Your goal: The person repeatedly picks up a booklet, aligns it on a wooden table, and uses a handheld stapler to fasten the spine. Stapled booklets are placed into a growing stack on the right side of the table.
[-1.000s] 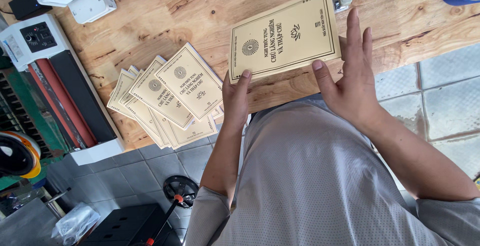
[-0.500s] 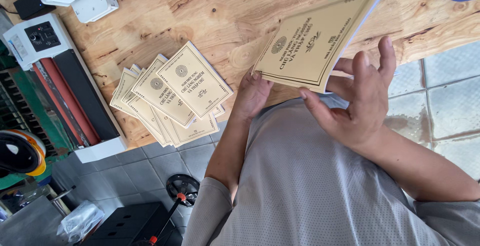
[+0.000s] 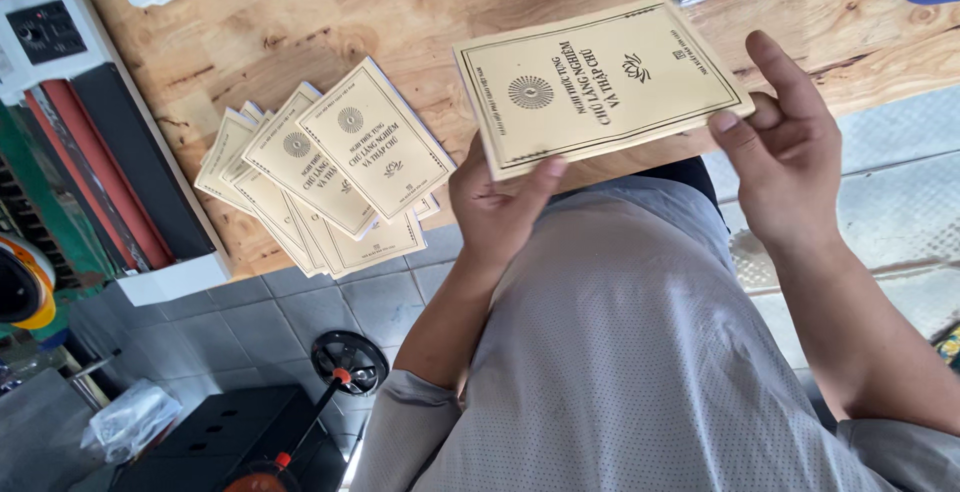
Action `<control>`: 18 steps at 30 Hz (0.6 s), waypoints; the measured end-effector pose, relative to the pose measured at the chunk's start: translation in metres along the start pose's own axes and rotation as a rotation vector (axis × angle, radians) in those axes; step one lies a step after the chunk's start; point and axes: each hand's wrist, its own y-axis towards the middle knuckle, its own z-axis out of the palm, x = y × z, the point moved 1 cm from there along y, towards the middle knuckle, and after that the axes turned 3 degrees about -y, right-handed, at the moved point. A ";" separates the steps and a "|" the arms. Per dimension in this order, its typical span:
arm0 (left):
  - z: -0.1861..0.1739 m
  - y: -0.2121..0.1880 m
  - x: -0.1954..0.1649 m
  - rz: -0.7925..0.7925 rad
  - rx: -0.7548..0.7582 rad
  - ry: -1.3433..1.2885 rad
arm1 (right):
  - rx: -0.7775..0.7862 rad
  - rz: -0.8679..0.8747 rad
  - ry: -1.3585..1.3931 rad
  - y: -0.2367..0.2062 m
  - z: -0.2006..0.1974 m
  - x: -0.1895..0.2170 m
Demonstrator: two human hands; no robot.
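Over the wooden table (image 3: 250, 32), both hands' grip clamps a flat, cream booklet (image 3: 600, 87) with dark-bordered cover.

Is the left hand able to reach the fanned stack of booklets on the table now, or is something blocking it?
Probably yes. The left hand is nearest the fanned stack of booklets, with only bare wooden table between them. However, its fingers hold the single booklet, so it must release that first.
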 end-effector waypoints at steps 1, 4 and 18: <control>0.007 0.004 -0.014 0.050 0.036 0.094 | 0.028 0.051 0.073 0.002 -0.002 -0.011; 0.024 0.017 -0.049 0.205 0.116 0.373 | 0.034 0.132 0.293 0.009 -0.004 -0.039; 0.044 0.004 -0.080 0.417 0.155 0.795 | 0.267 0.288 0.695 0.007 0.018 -0.075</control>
